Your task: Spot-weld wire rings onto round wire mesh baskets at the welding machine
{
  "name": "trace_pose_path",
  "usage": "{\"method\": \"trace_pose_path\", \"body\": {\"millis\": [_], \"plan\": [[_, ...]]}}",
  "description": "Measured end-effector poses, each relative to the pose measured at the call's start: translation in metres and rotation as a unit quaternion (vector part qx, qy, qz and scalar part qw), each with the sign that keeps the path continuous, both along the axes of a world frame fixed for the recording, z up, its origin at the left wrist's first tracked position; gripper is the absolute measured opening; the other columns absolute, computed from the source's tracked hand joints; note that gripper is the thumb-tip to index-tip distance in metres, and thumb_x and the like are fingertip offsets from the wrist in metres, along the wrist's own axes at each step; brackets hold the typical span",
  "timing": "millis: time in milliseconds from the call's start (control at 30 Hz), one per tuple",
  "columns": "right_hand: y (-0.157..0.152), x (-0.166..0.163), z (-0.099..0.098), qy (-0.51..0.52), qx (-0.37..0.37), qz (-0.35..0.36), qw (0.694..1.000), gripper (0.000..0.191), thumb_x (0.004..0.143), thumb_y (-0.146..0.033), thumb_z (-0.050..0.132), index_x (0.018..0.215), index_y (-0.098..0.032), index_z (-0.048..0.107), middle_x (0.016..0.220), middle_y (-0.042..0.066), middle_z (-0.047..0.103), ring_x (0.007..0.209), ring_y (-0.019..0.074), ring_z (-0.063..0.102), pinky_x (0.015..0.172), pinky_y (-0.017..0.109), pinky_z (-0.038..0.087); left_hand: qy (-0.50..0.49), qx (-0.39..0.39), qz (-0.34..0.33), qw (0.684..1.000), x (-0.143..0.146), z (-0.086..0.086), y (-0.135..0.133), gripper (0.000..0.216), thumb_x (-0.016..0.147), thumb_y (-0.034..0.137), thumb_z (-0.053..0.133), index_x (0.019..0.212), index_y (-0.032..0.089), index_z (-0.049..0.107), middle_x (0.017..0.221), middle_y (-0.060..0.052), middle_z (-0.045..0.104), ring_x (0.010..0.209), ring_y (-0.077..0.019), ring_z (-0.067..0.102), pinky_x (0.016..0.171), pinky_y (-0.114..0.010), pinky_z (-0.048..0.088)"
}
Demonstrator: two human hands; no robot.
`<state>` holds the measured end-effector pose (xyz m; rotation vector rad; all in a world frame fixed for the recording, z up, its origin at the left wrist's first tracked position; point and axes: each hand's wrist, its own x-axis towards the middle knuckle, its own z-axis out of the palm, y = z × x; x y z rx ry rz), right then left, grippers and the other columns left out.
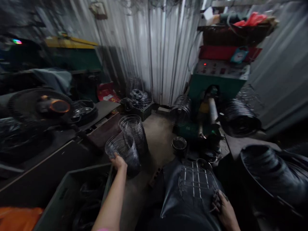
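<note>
My left hand (118, 161) reaches forward and grips the near rim of a stack of wire rings (122, 148) that leans on the floor. Just behind it stands a second, taller stack of wire rings (133, 130). My right hand (222, 207) rests low at the right, fingers curled on the edge of a round wire grille (196, 183) that lies on my dark apron-covered lap (183, 202).
A grey plastic crate (72, 189) with dark rings sits at lower left. A fan (38, 107) stands on the left bench. A green machine (211, 96) with wire coils stands ahead right. A large black tub (269, 173) is at right. Corrugated metal walls enclose the room.
</note>
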<state>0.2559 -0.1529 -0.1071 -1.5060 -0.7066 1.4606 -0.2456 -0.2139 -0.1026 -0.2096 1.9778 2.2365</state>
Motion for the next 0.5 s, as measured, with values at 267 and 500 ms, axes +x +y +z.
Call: {"method": "trace_pose_path", "body": {"millis": [267,500], "plan": [[-0.023,-0.017,0.032,0.120,0.019,-0.020,0.992,0.040,0.060,-0.046,0.075,0.072,-0.018,0.050,0.045,-0.010,0.043,0.032,0.0014,0.028,0.031,0.012,0.018,0.085,-0.021,-0.252,0.964,0.149,0.004,0.054,0.044,0.089,0.036,0.048,0.128,0.017,0.040,0.150,-0.012,0.020,0.141,-0.0217,0.006,0.115,-0.033,0.004],[-0.030,-0.011,0.029,0.093,0.031,-0.011,0.995,0.040,0.059,-0.047,0.074,0.073,-0.018,0.050,0.045,-0.010,0.043,0.032,0.0017,0.030,0.031,0.013,0.019,0.072,0.070,-0.562,0.821,0.244,0.011,0.040,0.042,0.071,0.034,0.071,0.109,0.017,0.063,0.115,-0.015,0.060,0.113,-0.0287,0.053,0.103,-0.040,0.036]]}}
